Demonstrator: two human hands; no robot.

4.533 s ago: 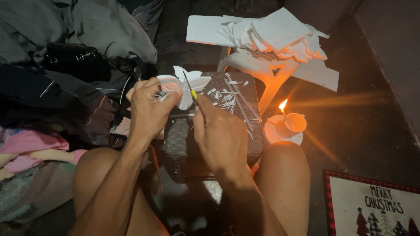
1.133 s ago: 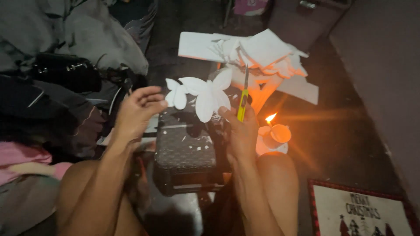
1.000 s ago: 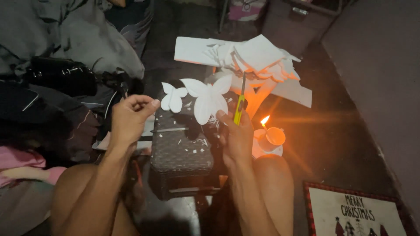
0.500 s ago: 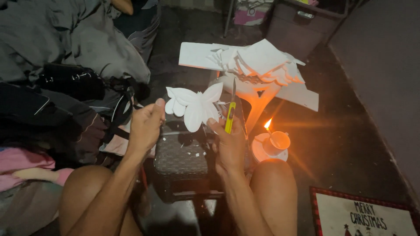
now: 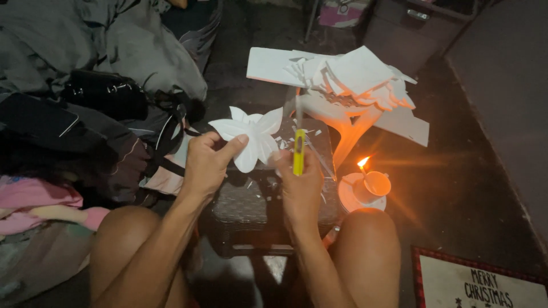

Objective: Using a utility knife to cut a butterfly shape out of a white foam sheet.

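Observation:
My left hand point(image 5: 206, 162) pinches a white foam cut-out shaped like a flower or butterfly point(image 5: 251, 134) and holds it up above a dark woven stool point(image 5: 242, 208). My right hand point(image 5: 299, 182) grips a yellow utility knife point(image 5: 298, 149) with its blade pointing up, right beside the cut-out's right edge. White scraps lie scattered on the stool top. Both hands are above my bare knees.
A lit candle in a small holder point(image 5: 365, 185) burns on the floor to the right of the stool. A white plastic stool with a stack of white foam sheets point(image 5: 348, 77) stands behind. Dark bags and clothes point(image 5: 85, 114) pile up at the left. A printed mat point(image 5: 485, 285) lies at bottom right.
The cut-out has come lower and has been turned in my left hand. My right hand with the knife has shifted a little left and down, closer to the cut-out.

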